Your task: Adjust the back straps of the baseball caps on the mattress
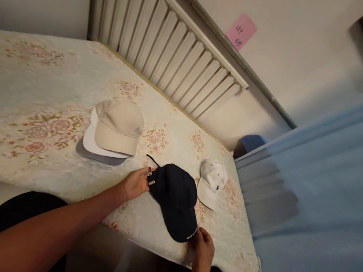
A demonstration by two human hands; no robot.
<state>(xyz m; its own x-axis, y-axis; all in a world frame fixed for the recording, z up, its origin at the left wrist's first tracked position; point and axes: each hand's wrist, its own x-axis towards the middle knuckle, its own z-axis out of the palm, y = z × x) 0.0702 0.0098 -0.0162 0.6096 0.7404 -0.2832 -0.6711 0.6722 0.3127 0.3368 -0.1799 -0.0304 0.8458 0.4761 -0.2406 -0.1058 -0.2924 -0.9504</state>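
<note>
A dark navy baseball cap (177, 197) is held between my two hands over the near edge of the bed. My left hand (136, 184) pinches its back strap by the metal buckle, and a loose strap end sticks up there. The fingers of my right hand (203, 240) are closed on the edge of the brim, beside small white lettering. To the left lies a stack of caps: a beige cap (120, 124) on top, a white cap (93, 140) under it and a grey brim (99, 156) at the bottom. Just right of the navy cap sits another white cap (211, 181).
The caps lie on a flower-patterned bed cover (41, 92). Behind the bed stand a white radiator (176, 42) and a wall with a pink note (241, 31). A blue curtain (320, 192) hangs along the right side.
</note>
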